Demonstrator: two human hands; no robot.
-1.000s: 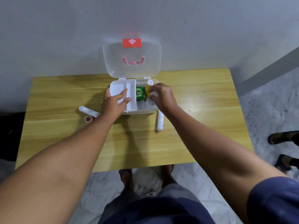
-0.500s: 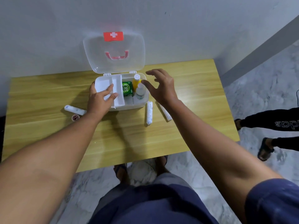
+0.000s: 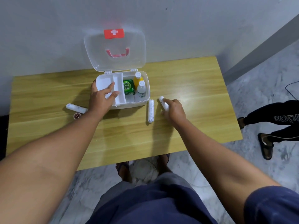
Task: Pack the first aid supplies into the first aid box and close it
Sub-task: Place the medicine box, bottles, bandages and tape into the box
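Note:
The white first aid box (image 3: 142, 103) sits open on the wooden table, its clear lid (image 3: 115, 50) upright against the wall. Inside are a green packet (image 3: 128, 87), a yellow bottle (image 3: 137, 78) and a clear bottle (image 3: 141, 90). My left hand (image 3: 102, 97) rests on the white inner tray (image 3: 119, 88) at the box's left side. My right hand (image 3: 174, 110) closes around a white bandage roll (image 3: 163, 103) on the table right of the box. Another white roll (image 3: 151, 113) lies between that hand and the box. A third roll (image 3: 76, 108) and a small red-rimmed tape ring (image 3: 76, 116) lie left of the box.
The table (image 3: 194, 88) stands against a grey wall; its front edge is close to my legs. Another person's legs in black trousers and sandals (image 3: 265, 143) stand on the marble floor at the right. A black cable (image 3: 289, 89) runs along the floor at the far right.
My right hand left the bottles in the box, moved right and down to the table, and closed on a white roll. My left hand stayed on the tray. The camera shifted.

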